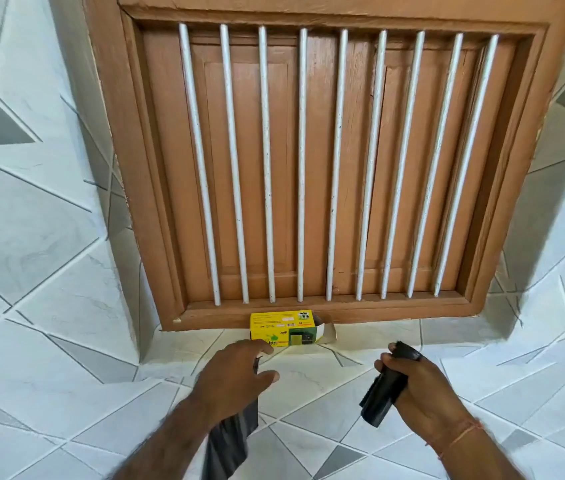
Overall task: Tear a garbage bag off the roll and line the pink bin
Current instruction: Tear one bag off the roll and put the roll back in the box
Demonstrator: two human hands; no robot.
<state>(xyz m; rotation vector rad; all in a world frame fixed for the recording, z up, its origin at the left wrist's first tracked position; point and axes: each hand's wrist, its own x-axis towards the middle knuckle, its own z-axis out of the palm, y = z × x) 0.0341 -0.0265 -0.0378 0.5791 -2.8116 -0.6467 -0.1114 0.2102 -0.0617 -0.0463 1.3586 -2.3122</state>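
Observation:
My right hand (419,393) grips the black roll of garbage bags (386,386), tilted with one end sticking up past my fingers. A loose black garbage bag (229,445) hangs down from my left hand (236,375), which holds it at its top edge. The bag and the roll are apart, with bare sill between them. Just beyond my left fingertips lies the yellow and green bag box (284,329), its right flap open. No pink bin is in view.
The box lies on a white tiled window sill (360,344) against a brown wooden window frame (308,311) with white vertical bars. Tiled walls with grey triangles flank the recess on both sides and below.

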